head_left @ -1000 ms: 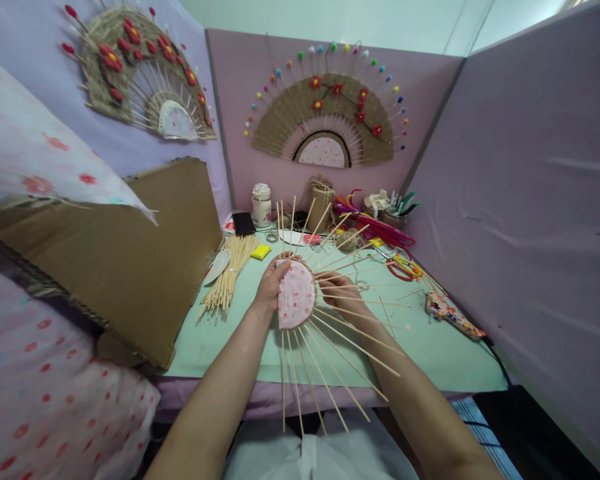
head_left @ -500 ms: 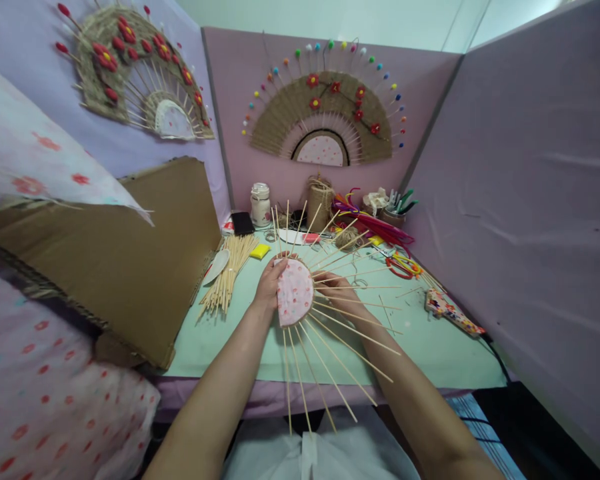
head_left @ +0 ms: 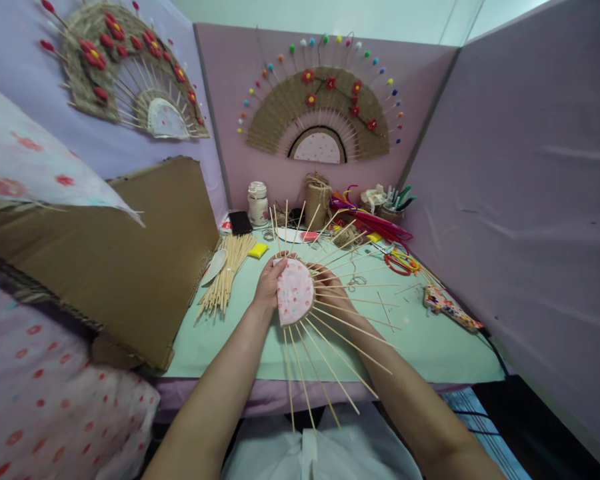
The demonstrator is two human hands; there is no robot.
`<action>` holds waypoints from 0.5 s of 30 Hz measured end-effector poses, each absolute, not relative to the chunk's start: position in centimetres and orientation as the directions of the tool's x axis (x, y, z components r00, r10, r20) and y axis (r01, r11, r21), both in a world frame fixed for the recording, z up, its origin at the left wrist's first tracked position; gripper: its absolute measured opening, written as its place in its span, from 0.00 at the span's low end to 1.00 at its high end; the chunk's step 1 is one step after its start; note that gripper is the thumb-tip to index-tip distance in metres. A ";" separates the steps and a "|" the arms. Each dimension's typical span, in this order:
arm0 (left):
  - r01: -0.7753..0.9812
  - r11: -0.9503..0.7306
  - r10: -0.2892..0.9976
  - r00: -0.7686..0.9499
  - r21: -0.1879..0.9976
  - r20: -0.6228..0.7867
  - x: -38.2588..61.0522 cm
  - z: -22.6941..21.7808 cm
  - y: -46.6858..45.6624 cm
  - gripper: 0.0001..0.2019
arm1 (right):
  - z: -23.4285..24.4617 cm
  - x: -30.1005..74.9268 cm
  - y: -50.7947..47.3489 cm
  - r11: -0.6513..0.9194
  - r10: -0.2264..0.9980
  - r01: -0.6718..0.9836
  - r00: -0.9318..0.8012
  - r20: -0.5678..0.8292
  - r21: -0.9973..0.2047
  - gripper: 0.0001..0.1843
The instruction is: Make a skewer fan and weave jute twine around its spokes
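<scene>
My left hand is closed on the flat edge of a fan frame, thumb on its front. The frame has a half-round base covered in pink dotted cloth, with thin wooden sticks spread out from its curved rim. On the other side, my right hand reaches behind the sticks. Its fingers close on the rim, with the tips partly hidden by sticks and base. The frame is held above the green tabletop, tilted so the sticks point up, right and down toward me.
A bundle of sticks and a yellow packet lie left. Behind stand a white jar and a twine spool. Scissors and a flowered glue gun lie right. A cardboard box borders the left.
My right hand has shifted slightly left, its fingers reaching further behind the rim. The left hand keeps its hold, and the whole view has shifted a little.
</scene>
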State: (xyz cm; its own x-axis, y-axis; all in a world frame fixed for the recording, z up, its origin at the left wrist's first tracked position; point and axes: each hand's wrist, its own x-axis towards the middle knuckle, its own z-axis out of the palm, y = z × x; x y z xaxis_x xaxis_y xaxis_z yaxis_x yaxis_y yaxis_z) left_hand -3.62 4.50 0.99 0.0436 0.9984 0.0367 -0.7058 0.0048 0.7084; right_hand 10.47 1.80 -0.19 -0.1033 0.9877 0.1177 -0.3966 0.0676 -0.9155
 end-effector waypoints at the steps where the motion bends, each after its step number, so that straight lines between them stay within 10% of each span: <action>1: -0.706 0.005 0.999 0.042 0.708 0.035 -3.6 0.9 4.5 0.15 | -0.6 10.2 1.8 0.082 0.987 -0.424 -0.090 0.132 -0.902 0.24; 15: -0.632 0.554 0.828 0.353 0.542 -0.435 -3.7 1.3 4.4 0.03 | -0.7 10.4 1.2 0.016 0.994 -0.467 -0.089 0.064 -0.884 0.13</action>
State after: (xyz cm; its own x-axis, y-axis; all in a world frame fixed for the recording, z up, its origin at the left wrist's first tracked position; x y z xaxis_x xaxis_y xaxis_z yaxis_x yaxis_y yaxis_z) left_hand -3.66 4.43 1.26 0.3532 0.8281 -0.4354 -0.6315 0.5544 0.5421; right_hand 10.43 1.17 -0.68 -0.0886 0.9940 0.0643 -0.4667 0.0156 -0.8843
